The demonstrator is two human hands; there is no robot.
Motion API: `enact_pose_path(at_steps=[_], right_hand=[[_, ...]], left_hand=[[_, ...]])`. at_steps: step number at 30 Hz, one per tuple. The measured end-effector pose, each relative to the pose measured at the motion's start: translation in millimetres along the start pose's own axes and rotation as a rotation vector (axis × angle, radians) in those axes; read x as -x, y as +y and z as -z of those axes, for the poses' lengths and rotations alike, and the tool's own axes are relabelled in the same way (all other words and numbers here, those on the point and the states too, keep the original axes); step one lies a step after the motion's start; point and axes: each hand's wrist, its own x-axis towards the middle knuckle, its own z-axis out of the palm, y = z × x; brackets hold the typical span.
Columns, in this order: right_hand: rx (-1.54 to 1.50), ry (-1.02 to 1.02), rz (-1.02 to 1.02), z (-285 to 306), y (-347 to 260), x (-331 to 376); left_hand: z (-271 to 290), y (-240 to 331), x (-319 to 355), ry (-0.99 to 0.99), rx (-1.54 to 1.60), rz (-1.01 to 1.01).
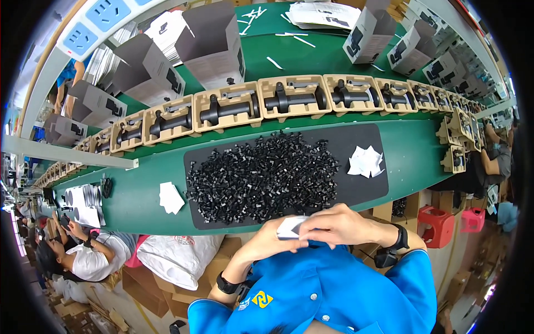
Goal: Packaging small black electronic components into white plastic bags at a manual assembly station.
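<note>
Both my hands meet close to my chest, below the table's near edge. My left hand (266,243) and my right hand (346,224) together pinch a small white folded paper piece (291,227). Just beyond them a black mat (361,186) lies on the green table (411,150), covered by a big heap of small black plastic parts (261,178). A small pile of white paper pieces (365,162) sits on the mat's right end. Another white paper pile (170,197) lies left of the mat.
A row of tan pulp trays holding black handle-shaped parts (289,97) runs along the conveyor behind the mat. Open grey cartons (214,47) stand further back. A seated person (89,253) works at the left, another at the far right (495,158). Red stools (439,225) stand under the table.
</note>
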Motion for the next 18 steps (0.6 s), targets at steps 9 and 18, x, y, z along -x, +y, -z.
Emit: enact_pose_path(at_steps=[9, 18], right_hand=[[0.187, -0.718, -0.155, -35, 11, -35], [0.869, 0.265, -0.042, -50, 207, -109]], left_hand=[[23, -24, 4, -0.063, -0.7, -0.02], [60, -24, 39, 0.539, -0.307, -0.054]])
